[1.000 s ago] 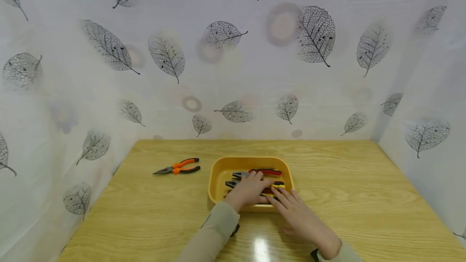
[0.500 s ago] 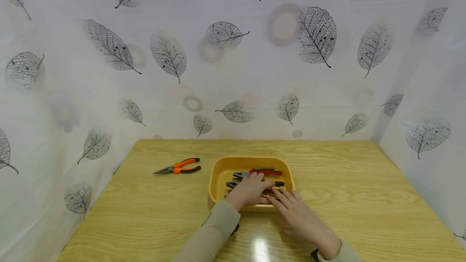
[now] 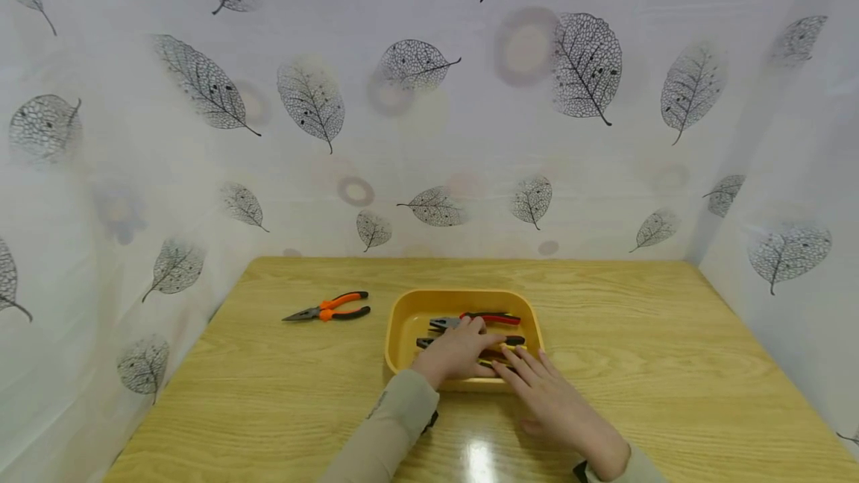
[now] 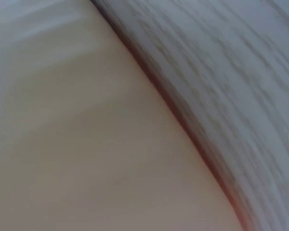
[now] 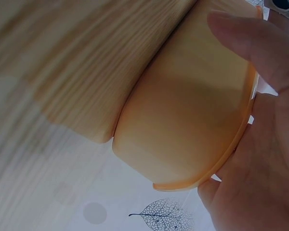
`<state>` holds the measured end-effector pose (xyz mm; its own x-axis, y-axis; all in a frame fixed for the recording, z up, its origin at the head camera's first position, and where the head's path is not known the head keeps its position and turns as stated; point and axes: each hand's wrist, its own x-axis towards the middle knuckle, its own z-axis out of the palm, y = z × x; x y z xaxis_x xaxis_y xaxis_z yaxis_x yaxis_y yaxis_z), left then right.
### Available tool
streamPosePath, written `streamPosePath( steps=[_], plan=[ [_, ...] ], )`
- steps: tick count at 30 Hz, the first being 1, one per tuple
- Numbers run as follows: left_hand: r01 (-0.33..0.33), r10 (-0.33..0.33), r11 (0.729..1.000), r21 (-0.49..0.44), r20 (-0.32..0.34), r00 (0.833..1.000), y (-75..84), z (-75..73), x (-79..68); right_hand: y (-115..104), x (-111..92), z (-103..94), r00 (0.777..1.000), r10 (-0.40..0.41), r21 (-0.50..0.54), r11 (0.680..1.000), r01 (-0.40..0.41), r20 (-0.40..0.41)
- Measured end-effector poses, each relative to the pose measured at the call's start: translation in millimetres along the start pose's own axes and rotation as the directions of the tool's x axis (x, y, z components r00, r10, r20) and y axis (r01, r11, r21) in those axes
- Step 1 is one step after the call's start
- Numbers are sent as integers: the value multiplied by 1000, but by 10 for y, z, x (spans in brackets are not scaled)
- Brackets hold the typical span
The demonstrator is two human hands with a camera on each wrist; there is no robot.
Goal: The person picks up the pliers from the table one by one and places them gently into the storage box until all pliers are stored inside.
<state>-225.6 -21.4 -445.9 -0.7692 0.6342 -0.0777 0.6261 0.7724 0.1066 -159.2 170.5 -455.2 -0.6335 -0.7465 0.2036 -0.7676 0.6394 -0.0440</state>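
A yellow plastic tray [image 3: 397, 319] on the wooden table holds several pliers. My left hand [image 3: 456, 355] reaches over its near side, palm down on the pliers; its fingertips are partly hidden, so a grip cannot be made out. Red-and-black handled pliers [image 3: 493, 317] lie along the back of the tray. Another pair, with a dark head [image 3: 424, 343], runs under the left hand. My right hand [image 3: 553, 401] lies with straight fingers over the tray's near right corner. In the right wrist view the thumb [image 5: 241, 36] is by the tray's outer wall [image 5: 183, 115].
Orange-and-black long-nose pliers [image 3: 327, 310] lie on the table [image 3: 302, 386] left of the tray. A pale curtain with a leaf print [image 3: 429, 155] hangs behind and at both sides. The left wrist view holds only a blurred pale surface beside wood grain.
Both hands keep nearly the same place. Under the left hand the nearer pliers have shifted slightly, and a tip that showed at the tray's near left is now out of sight.
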Motion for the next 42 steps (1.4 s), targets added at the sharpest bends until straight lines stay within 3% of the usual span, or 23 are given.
streamPosePath(
  steps=[13,20,23,33,42],
  plan=[
    [-61,60,998,-7,-76,995,-74,-40,-72,-22,23,0,999,30,13,999,-31,33],
    [-49,45,998,-40,-103,994,-107,-143,-163,-25,21,8,999,29,11,1000,-29,26],
    [-45,43,999,-13,-126,991,-125,-169,-184,-24,15,3,999,30,17,999,-31,26],
    [55,-21,987,152,-221,975,-177,-248,-246,-6,9,-10,996,59,29,998,-61,66],
    [133,-69,975,180,-323,944,-352,-347,-371,-16,22,-5,997,55,26,998,-56,55]
  ],
)
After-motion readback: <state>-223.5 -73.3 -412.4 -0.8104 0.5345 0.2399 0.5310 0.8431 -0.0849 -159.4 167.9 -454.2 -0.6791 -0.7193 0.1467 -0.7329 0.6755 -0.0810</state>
